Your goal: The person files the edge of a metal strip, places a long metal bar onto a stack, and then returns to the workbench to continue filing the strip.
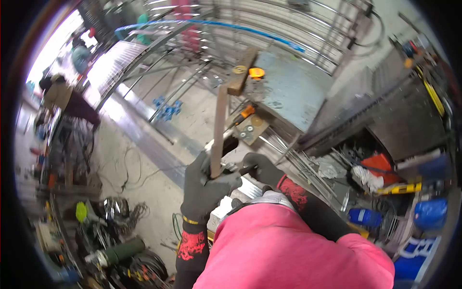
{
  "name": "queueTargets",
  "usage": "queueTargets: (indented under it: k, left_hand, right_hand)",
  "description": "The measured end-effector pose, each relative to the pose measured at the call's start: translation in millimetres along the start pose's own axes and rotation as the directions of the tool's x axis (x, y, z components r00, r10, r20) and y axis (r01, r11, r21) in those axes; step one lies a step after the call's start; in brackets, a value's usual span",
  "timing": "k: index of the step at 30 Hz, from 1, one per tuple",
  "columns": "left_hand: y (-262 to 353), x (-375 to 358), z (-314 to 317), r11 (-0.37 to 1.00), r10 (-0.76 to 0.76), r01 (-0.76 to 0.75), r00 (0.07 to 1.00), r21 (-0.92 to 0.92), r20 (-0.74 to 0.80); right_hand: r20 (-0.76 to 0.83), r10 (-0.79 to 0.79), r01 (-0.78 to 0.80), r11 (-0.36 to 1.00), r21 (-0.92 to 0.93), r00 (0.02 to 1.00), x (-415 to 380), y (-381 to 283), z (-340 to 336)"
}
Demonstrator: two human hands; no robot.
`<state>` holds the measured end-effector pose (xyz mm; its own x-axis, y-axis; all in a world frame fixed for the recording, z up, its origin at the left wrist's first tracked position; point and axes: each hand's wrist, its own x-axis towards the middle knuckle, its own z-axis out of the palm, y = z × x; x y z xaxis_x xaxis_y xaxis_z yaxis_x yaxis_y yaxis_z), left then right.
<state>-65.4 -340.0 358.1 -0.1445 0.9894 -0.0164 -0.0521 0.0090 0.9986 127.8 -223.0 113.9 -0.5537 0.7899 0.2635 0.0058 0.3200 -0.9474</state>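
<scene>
My left hand (204, 185), in a dark glove, is closed around the near end of a long flat brown bar (220, 130). The bar points away from me, and its far end overlaps a thick brown block (243, 72) at the corner of the grey worktable (288, 86). Close by on the right, my gloved right hand (262, 171) is closed with the fingertips pinched toward the left hand. A short dark thing shows at those fingertips, but I cannot tell what it is. Beyond the hands lies an orange-and-black tool (244, 114), beside a small board with round discs (251, 130).
An orange tape measure (256, 73) sits on the worktable. Metal rods (298, 166) lie to the right of my hands. A green cylinder (120, 253) and cables are at lower left. Another person (67, 98) bends over at far left. Behind stands a metal frame with a blue strip (250, 30).
</scene>
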Motion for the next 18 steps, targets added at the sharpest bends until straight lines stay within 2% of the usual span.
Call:
queueTargets:
  k: [1,2,3,4,5,6,7,8,9,10,12,13,14,15,16,17,18]
  left_hand:
    - [-5,0,-2,0.999,0.042,-0.042,0.999,-0.011,0.019]
    - [11,0,9,0.996,0.061,-0.065,0.996,-0.065,-0.061]
    - [-5,4,2,0.981,0.160,-0.145,0.981,0.127,-0.113]
    - [-3,2,-1,0.992,0.042,-0.015,0.977,0.127,-0.211]
    - [-6,0,-9,0.994,0.019,0.014,0.957,0.109,-0.290]
    - [-19,-1,-32,0.994,0.056,-0.027,0.955,0.103,-0.292]
    - [-22,-9,-41,0.979,0.177,-0.197,0.951,-0.057,-0.254]
    - [-24,-18,-61,0.986,0.121,-0.151,0.943,-0.076,-0.309]
    - [-36,-22,-75,0.977,0.156,-0.206,0.875,-0.061,-0.459]
    - [-47,-31,-100,0.985,0.107,-0.163,0.830,-0.054,-0.547]
    - [-55,-60,-160,0.983,0.001,-0.071,0.924,-0.169,-0.382]
    - [-73,-64,-169,0.991,0.100,-0.131,0.811,-0.011,-0.576]
    - [-94,-69,-178,0.976,0.219,-0.151,0.650,0.159,-0.727]
    - [-79,-80,-174,0.915,0.070,-0.314,0.745,-0.255,-0.664]
    - [-87,-84,-169,0.899,0.111,-0.378,0.685,-0.221,-0.720]
    - [-96,-90,-174,0.949,0.058,-0.247,0.748,-0.196,-0.661]
    - [-98,-99,-181,0.981,-0.013,-0.109,0.786,-0.159,-0.618]
  right_hand:
    - [0.013,-0.125,0.125,0.978,-0.164,0.992,-1,-2,-5]
    - [0.042,-0.236,0.236,0.913,-0.334,0.971,-1,-6,-13]
    - [0.108,-0.132,0.162,0.924,-0.347,0.985,-1,-10,-18]
    - [0.173,-0.024,0.085,0.931,-0.355,0.985,-2,-12,-19]
    - [0.221,0.015,0.070,0.925,-0.372,0.975,-2,-12,-17]
    - [0.278,0.053,0.060,0.922,-0.383,0.959,0,-13,-14]
    - [0.308,0.052,0.072,0.923,-0.377,0.950,3,-20,-12]
    - [0.351,0.049,0.087,0.928,-0.363,0.935,5,-33,-9]
    - [0.352,-0.031,0.152,0.934,-0.322,0.935,8,-51,-7]
    - [0.356,-0.038,0.156,0.938,-0.309,0.934,14,-71,-7]
    - [0.545,0.023,0.163,0.943,-0.290,0.838,28,-107,-11]
    - [0.551,-0.032,0.198,0.949,-0.246,0.834,32,-118,-10]
    - [0.568,-0.041,0.208,0.950,-0.233,0.822,36,-131,-12]
    - [0.596,-0.038,0.230,0.941,-0.248,0.802,42,-144,-16]
    - [0.642,-0.054,0.271,0.931,-0.246,0.765,50,-149,-17]
    - [0.610,-0.159,0.376,0.894,-0.245,0.776,51,-133,-12]
    - [0.620,-0.176,0.416,0.870,-0.266,0.764,58,-132,-16]
